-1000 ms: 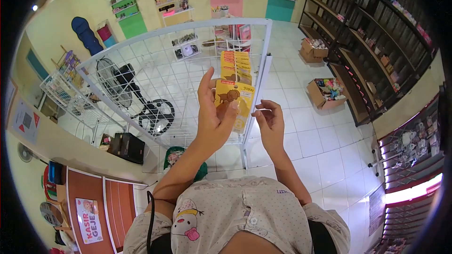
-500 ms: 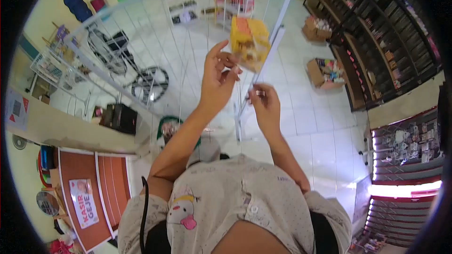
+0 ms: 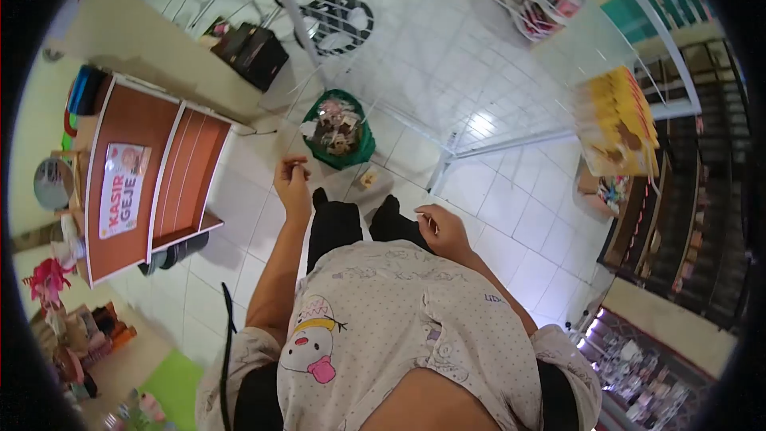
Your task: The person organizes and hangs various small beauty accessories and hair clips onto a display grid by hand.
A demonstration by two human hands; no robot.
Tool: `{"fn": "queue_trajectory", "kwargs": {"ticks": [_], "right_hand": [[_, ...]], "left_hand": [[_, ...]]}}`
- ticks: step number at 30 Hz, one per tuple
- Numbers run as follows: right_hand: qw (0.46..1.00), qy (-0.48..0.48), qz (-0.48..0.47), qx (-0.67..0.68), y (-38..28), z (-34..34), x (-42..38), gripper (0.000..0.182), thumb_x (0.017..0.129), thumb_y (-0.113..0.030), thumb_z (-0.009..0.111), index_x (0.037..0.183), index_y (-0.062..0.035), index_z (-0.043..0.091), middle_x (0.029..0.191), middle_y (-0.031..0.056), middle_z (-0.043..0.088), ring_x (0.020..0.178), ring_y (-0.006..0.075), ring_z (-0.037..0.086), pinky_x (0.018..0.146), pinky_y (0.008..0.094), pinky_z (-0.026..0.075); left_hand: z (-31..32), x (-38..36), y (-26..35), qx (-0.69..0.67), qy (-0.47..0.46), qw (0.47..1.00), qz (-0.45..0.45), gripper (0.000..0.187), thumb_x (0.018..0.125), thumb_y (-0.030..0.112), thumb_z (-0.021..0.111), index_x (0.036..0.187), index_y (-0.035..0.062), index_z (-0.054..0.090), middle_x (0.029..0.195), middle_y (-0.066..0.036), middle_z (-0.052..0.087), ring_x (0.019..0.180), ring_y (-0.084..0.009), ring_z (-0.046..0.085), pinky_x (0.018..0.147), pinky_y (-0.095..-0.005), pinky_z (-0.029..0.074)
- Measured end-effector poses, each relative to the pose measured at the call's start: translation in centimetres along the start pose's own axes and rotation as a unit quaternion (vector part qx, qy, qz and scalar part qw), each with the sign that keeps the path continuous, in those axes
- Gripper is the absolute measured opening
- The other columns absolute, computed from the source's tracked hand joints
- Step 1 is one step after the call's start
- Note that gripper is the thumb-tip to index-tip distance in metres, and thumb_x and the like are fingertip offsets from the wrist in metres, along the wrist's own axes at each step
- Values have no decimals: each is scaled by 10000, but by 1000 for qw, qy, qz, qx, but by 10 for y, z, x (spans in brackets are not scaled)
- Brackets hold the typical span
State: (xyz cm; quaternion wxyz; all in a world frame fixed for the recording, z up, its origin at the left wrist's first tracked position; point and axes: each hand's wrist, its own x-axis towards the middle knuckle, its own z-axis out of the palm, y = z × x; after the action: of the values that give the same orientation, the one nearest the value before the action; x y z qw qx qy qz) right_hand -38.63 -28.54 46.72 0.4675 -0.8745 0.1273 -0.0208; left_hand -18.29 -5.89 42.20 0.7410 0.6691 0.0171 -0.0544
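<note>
My left hand (image 3: pixel 293 185) is lowered in front of me with its fingers curled inward. Whatever it may hold is too small to make out. Just beyond it a green plastic bag (image 3: pixel 367 148), full of small packaged items (image 3: pixel 339 124), stands open on the floor. My right hand (image 3: pixel 447 233) is at waist height, thumb and fingers drawn together, their contents hidden. Yellow packets (image 3: pixel 618 124) hang in a row from the white wire rack (image 3: pixel 670 108) at the upper right, apart from both hands. A small yellowish item (image 3: pixel 368 180) lies near my feet.
A brown cashier counter (image 3: pixel 171 168) with a sign stands on the left. The rack's foot (image 3: pixel 437 175) rests on the tiles ahead. Dark shelves (image 3: pixel 678 215) line the right side. A black box (image 3: pixel 251 56) and a fan-like round object (image 3: pixel 339 24) lie beyond the rack.
Both hands have come down from beside the yellow packets to waist height, left hand toward the green bag. My view has tilted down and turned left; the packets stay hanging on the rack.
</note>
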Motion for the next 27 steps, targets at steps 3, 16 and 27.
{"fn": "queue_trajectory", "kwargs": {"ticks": [3,16,27], "right_hand": [[972,-220,63,-62,48,36,12,280,848,-231,563,1040,-29,579,919,155,631,807,311,611,710,382,476],[824,-283,491,3,282,262,39,288,812,-287,626,904,-18,587,763,104,632,645,225,625,595,336,509],[754,-60,651,63,486,479,168,408,811,-391,641,1041,-67,552,909,103,606,772,246,614,597,388,522]], "left_hand": [[-45,1,-37,-4,95,995,-37,180,799,-48,424,906,17,553,814,-52,581,623,-86,497,586,-216,409],[-140,-23,-238,-52,32,937,-344,144,902,60,456,1009,69,553,872,-25,596,733,-105,570,652,-223,457],[-168,-91,-392,-36,106,882,-458,165,912,137,503,1055,62,537,932,-61,601,767,-131,578,693,-252,467]]}}
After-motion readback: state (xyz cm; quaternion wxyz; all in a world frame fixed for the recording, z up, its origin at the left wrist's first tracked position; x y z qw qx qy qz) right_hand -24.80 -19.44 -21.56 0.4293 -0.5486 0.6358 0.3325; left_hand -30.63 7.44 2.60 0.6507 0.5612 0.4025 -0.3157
